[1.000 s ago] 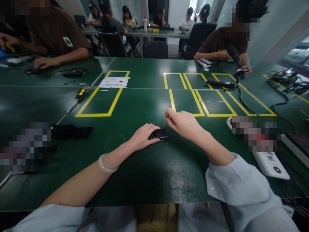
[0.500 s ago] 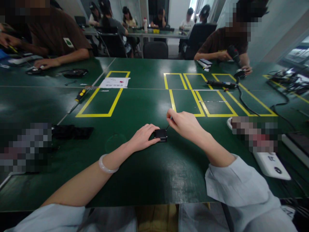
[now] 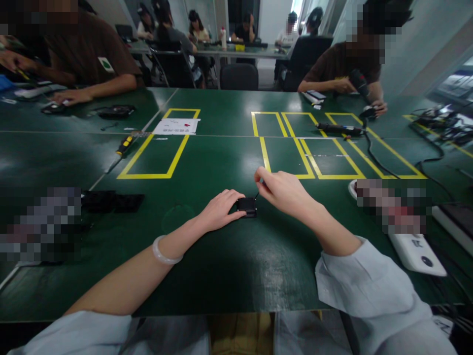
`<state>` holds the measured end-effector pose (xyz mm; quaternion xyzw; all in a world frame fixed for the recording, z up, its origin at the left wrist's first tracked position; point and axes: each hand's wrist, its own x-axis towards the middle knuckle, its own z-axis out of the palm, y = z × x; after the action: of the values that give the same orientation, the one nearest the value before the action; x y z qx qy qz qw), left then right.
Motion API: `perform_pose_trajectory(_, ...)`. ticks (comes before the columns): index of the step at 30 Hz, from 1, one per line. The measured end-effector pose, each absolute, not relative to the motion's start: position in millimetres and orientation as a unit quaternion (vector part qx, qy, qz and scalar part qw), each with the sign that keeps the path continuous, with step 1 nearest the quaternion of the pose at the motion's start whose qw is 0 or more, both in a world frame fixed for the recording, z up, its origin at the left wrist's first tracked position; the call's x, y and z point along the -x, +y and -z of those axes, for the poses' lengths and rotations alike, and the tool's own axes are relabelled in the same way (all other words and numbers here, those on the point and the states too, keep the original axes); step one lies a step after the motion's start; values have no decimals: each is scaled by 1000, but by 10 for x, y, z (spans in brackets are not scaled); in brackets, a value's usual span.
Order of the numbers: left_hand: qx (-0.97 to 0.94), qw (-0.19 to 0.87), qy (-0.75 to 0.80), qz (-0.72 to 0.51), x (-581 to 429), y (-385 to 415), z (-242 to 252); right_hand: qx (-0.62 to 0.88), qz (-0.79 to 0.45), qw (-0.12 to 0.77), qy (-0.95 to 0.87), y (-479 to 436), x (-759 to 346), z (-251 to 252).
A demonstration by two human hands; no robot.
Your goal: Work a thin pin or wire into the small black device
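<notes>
A small black box-shaped part [image 3: 247, 206] lies on the green table [image 3: 207, 158] in front of me. My left hand [image 3: 220, 209] grips it from the left, fingers curled on its edge. My right hand [image 3: 284, 190] hovers just right of it, pinching a thin dark tool [image 3: 256, 194] whose tip points down at the part's far right corner. A pale bangle sits on my left wrist.
Yellow tape rectangles [image 3: 158, 148] mark the table ahead. A black flat object [image 3: 113, 202] lies to the left, a white power strip [image 3: 414, 249] to the right. A yellow-handled tool [image 3: 123, 144] and a paper [image 3: 176, 126] lie farther off. Other people sit working at the far edge.
Hardly anything differs; both hands stay on the black part, with my right hand shifting very slightly.
</notes>
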<state>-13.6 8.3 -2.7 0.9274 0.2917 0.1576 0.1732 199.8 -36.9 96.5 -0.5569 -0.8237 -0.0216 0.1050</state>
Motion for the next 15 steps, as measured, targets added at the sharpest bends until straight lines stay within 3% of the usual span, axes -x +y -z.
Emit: perform_pose_trajectory(15, -929, 169, 290, -159, 134, 94, 38, 572, 6, 116, -812, -379, -2037, -970)
